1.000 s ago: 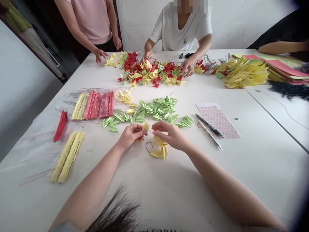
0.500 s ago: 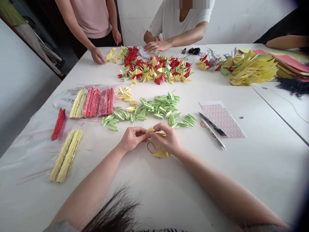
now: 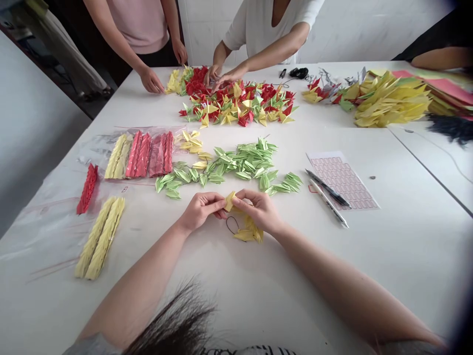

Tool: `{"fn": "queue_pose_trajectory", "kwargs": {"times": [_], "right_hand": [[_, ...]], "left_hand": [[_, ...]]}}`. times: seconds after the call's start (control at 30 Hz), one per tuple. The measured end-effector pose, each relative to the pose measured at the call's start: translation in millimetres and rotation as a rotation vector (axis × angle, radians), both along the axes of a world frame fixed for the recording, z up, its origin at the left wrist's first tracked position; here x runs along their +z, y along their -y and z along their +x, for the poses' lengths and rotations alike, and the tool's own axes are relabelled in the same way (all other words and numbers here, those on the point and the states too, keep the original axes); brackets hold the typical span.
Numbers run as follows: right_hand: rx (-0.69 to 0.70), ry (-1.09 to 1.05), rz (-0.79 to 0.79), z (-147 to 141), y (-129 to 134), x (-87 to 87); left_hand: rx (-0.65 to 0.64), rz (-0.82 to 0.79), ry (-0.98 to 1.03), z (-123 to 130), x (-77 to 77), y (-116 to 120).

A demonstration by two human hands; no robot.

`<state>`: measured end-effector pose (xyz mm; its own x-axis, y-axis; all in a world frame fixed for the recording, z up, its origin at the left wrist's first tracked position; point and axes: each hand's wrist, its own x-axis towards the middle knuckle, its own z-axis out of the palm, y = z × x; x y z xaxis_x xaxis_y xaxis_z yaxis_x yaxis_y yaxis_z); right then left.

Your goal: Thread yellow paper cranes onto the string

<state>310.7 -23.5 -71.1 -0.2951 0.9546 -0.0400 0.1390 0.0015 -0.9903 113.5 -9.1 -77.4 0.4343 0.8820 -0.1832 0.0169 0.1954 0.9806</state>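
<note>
Left hand (image 3: 201,212) and right hand (image 3: 257,212) are working close together above the white surface (image 3: 332,281), both narrowed to a fingertip pinch on a small yellow folded-paper crane (image 3: 229,201), which is poking up between them. A second ago the hands were further apart; now they are meeting at the crane and gripping it from both sides. A thin black cord loop (image 3: 232,225) is lying just below the hands, beside a short cluster of yellow paper cranes (image 3: 248,231). Fingers are hiding where the cord meets the held crane, so I cannot tell whether it is threaded.

Directly ahead, a loose pile of pale green paper cranes (image 3: 229,167) is spreading across the surface. To the left, a clear plastic bag (image 3: 96,148) is lying under tight red and yellow crane columns (image 3: 142,155). To the right, two pens (image 3: 327,195) are resting against a sheet of red-outlined labels (image 3: 342,180). At the far side, a co-worker's hands (image 3: 226,79) are reaching into a mixed red, yellow and green crane pile (image 3: 236,103).
</note>
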Motion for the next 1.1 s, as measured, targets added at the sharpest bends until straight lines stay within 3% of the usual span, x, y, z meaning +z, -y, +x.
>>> {"fn": "queue_pose_trajectory", "kwargs": {"times": [0.27,0.37,0.5,0.6,0.67,0.83,1.1], "right_hand": [[-0.144,0.075,0.212,-2,3,-5.7],[-0.166,0.104,0.276,-1,2,-5.6],[-0.111,0.04,0.175,0,0,-7.6],[-0.083,0.012,0.108,-1,0,-10.4],[-0.122,0.063,0.223,-1,0,-12.0],[-0.267,0.214,0.752,-5,3,-16.8],[-0.259,0.339,0.973,-8,7,-20.2]], "left_hand": [[0.01,0.103,-0.036,6,-1.6,4],[0.02,0.226,-0.112,9,-4.7,5],[0.056,0.495,-0.189,11,-6.2,3],[0.055,0.563,-0.184,10,-6.2,2],[0.051,0.505,-0.167,9,-7.5,2],[0.086,0.27,-0.025,9,-15.4,2],[0.139,0.283,0.0,12,-17.0,3]]}}
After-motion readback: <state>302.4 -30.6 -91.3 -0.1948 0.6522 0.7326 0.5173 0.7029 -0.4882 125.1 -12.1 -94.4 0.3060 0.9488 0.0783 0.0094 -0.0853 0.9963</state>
